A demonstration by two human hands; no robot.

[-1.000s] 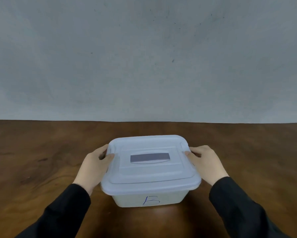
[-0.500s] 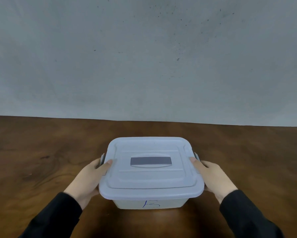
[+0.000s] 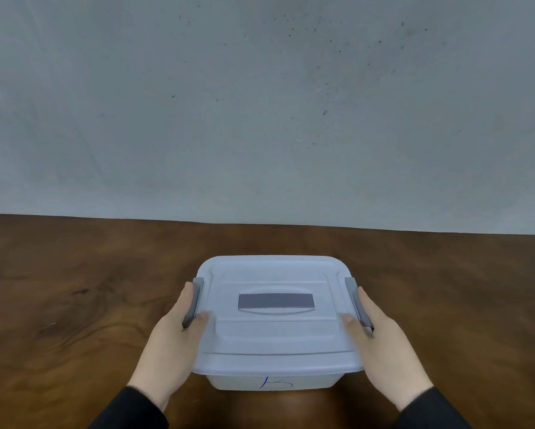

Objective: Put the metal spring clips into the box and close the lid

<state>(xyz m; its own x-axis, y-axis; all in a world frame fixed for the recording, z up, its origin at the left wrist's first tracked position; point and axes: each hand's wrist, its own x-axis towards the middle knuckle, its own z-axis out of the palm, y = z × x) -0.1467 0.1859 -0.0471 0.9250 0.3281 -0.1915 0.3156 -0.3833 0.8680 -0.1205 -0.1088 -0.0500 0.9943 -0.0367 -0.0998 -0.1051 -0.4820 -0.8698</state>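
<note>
Head camera showed the left hand (image 3: pixel 175 342) and right hand (image 3: pixel 380 342) pressing the gray latches (image 3: pixel 193 301) onto the white box's lid (image 3: pixel 275 335); uneven pushing could leave one unsnapped.

- Two bare hands in view, left hand (image 3: pixel 173 342) and right hand (image 3: pixel 387 348); no gloves, rings, watch or other items seen on either.
- Left sleeve (image 3: pixel 133 410): black, long, plain fabric, cuff ends at the wrist. No logo, buttons or stitching detail visible.
- Right sleeve (image 3: pixel 430 411): same black fabric, also ends at the wrist, cuff edge slightly uneven.
- Fingers (image 3: pixel 202 317): short, unpainted nails visible on the thumbs.
- Rest of the clothing out of frame.
</note>
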